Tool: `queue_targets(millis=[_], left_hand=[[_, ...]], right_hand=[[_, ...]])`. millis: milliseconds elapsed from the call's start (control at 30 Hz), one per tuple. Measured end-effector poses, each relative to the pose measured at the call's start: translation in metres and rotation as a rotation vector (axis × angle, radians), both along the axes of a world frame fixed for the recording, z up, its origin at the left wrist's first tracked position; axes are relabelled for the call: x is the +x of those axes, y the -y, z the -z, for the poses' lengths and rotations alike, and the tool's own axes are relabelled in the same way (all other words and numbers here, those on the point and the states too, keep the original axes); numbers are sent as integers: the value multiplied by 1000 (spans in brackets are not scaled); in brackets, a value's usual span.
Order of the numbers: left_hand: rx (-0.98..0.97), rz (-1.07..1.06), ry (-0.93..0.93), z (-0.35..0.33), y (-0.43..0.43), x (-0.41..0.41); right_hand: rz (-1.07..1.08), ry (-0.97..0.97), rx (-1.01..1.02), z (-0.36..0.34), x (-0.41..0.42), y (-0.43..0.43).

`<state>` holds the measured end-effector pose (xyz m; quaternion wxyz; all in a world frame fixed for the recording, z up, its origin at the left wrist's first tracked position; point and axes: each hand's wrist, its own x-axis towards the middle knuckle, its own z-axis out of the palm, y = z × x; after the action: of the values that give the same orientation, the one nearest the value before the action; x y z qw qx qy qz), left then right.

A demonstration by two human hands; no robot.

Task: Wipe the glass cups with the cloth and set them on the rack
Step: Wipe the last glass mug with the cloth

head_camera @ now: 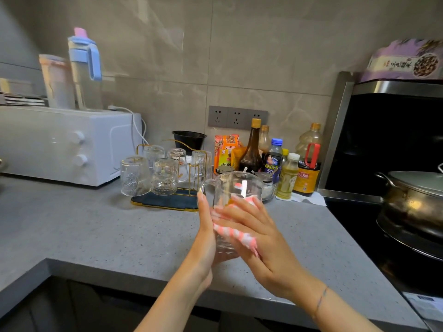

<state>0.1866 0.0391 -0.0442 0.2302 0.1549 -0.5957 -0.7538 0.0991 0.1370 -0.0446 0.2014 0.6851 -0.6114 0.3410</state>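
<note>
Glass cup partly hidden behind cloth — pot cropped right.

Head-worn view, forward-down, close to countertop

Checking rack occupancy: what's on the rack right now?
At least five glass cups stand upside down on the rack. Its near right corner is hidden behind the mug being wiped, so that spot can't be checked.
</note>
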Motion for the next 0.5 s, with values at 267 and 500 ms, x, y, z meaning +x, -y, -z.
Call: queue_targets(millis=[267,500], left_hand=[[-23,95,17,0,2,2],[41,143,-10,1,2,5]], right_hand=[[80,35,-69,-20,-19,0],[140,100,-105,-32,-19,0]])
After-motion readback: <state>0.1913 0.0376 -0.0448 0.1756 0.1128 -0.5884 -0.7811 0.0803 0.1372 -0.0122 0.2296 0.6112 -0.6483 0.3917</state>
